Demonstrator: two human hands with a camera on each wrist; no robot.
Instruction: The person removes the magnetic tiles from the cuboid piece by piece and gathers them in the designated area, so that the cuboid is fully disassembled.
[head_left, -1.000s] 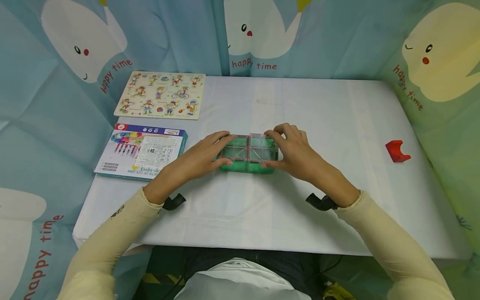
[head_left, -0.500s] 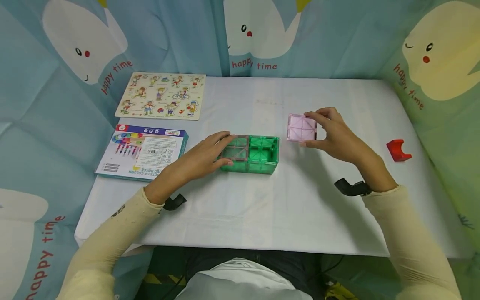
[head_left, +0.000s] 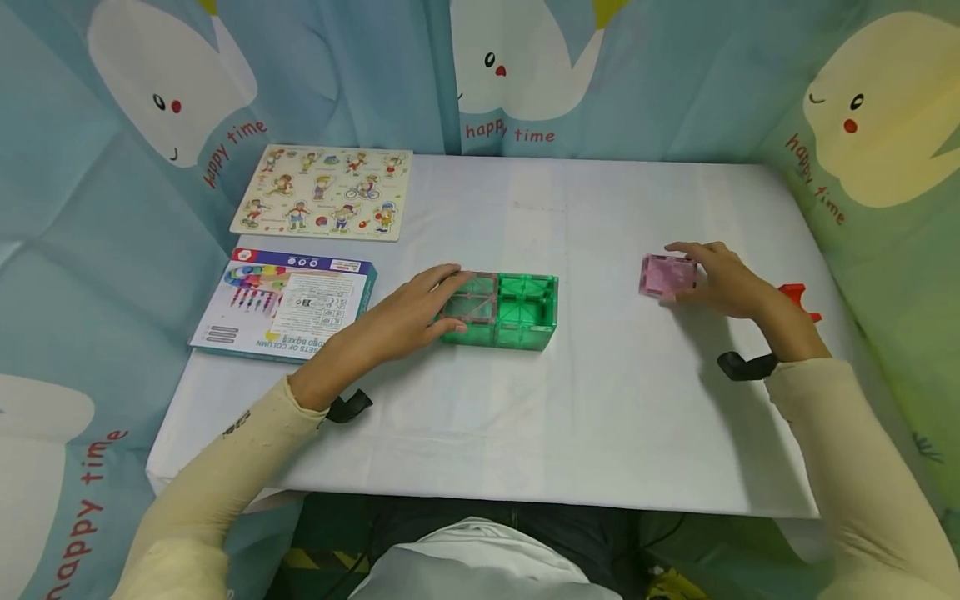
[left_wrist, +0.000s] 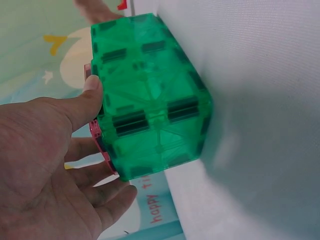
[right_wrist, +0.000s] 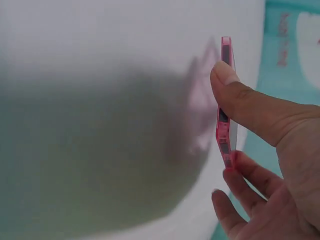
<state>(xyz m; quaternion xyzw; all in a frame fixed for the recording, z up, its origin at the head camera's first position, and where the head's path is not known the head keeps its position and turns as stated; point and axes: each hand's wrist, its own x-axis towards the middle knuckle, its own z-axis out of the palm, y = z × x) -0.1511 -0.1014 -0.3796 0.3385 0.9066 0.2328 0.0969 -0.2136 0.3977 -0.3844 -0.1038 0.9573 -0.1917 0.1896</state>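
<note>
A box built of green see-through magnetic tiles (head_left: 525, 337) stands mid-table. One pink tile (head_left: 482, 297) lies over its left half; the right half is uncovered on top. My left hand (head_left: 397, 315) grips the left end, thumb at the near side and fingers at the far side, as the left wrist view shows beside the green walls (left_wrist: 155, 95). To the right, my right hand (head_left: 723, 282) pinches another pink square magnetic tile (head_left: 667, 275) by its edges. In the right wrist view this tile (right_wrist: 225, 120) is edge-on, held just off the white cloth.
A flat boxed set (head_left: 285, 304) lies left of the left hand, with a picture puzzle board (head_left: 322, 192) behind it. A red block with a curved notch (head_left: 797, 298) is partly hidden behind the right wrist. Printed curtains (head_left: 360, 75) enclose the table's back and sides.
My right hand has lifted the right-hand pink tile off the green box and carried it to the right, tilting it and lowering it toward the table. My left hand stays on the box.
</note>
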